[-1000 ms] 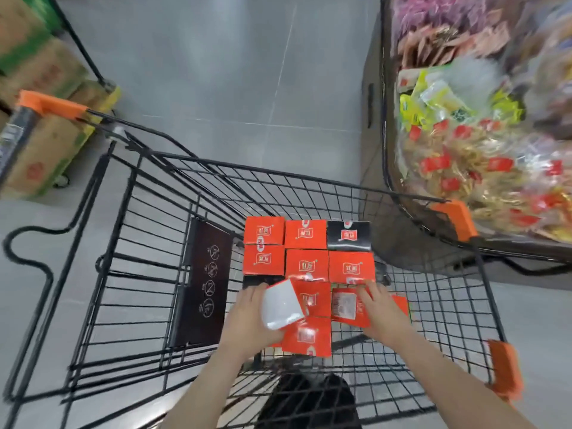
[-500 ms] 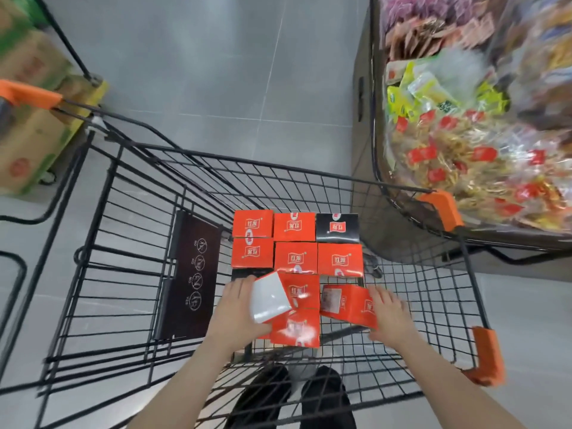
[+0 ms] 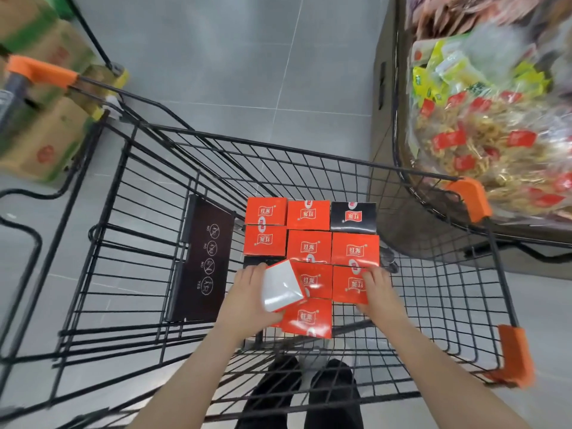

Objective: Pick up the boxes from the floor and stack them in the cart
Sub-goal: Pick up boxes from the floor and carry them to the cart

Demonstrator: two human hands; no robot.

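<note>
A black wire cart holds several orange boxes laid flat in rows, with one black box at the far right corner. My left hand grips a tilted box whose pale grey side faces up, just above the left of the rows. My right hand holds an orange box by its right edge. That box lies flat in the third row, against its neighbours. A single orange box lies nearest me.
A black flap with printed signs lies against the cart's left wall. Right of the cart stands a wire bin of snack packets. Cardboard cartons and an orange cart handle are at the left. My black shoes show beneath the cart.
My right hand has turned its orange box from tilted to flat and pushed it into the third row beside the others. My left hand still holds its tilted box.
</note>
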